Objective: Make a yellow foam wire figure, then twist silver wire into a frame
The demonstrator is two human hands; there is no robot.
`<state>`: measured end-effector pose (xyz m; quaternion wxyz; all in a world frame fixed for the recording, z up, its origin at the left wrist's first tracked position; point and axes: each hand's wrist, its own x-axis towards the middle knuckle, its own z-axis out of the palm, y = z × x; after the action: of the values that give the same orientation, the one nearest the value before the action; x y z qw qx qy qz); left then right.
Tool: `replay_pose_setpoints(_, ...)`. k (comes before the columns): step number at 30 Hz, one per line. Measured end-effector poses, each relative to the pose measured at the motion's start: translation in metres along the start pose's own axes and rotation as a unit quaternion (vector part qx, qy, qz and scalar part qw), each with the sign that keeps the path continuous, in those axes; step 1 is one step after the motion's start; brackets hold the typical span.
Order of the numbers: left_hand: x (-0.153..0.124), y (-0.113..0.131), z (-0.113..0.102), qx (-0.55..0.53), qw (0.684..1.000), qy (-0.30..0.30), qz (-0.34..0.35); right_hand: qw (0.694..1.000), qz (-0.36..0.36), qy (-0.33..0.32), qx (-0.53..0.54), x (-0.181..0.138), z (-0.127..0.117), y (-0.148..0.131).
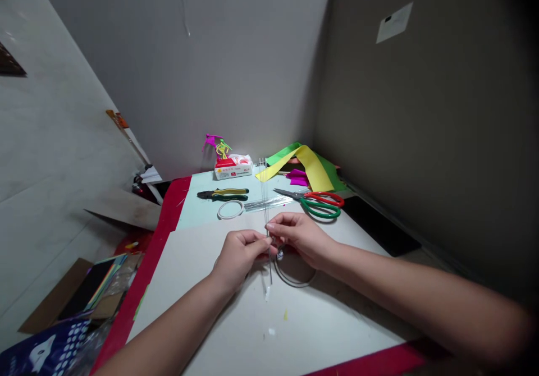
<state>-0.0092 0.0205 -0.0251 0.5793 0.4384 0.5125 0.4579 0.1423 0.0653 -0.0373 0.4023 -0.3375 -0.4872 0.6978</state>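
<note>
My left hand (pixel 239 254) and my right hand (pixel 300 235) meet over the middle of a pale sheet of card (pixel 236 320), both pinched on a bundle of thin silver wires (pixel 264 191) that stands upright between the fingertips. The wires run up past a roll of clear tape and down below my hands towards the card. A thin ring of tape or wire (pixel 295 278) lies flat under my right hand.
Behind my hands lie red-and-green scissors (pixel 320 202), a small white tape ring (pixel 230 209), green-handled pliers (pixel 223 194), a red-and-white box (pixel 233 168) and yellow, green and pink paper strips (pixel 307 165). A dark phone (pixel 379 224) lies at the right. Coloured paper packs (pixel 92 286) sit on the floor at the left.
</note>
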Motion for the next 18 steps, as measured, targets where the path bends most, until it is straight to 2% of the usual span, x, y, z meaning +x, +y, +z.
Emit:
replay_pose_setpoints(7,0.005,-0.005,0.000,-0.029,0.999,0.003,-0.032,0.998,0.019,-0.024,0.059,0.000,-0.004,0.006)
replay_pose_setpoints(18,0.006,-0.012,0.006,-0.022,0.999,0.004,-0.031,0.996,0.037,-0.033,0.079,-0.002,-0.006,0.008)
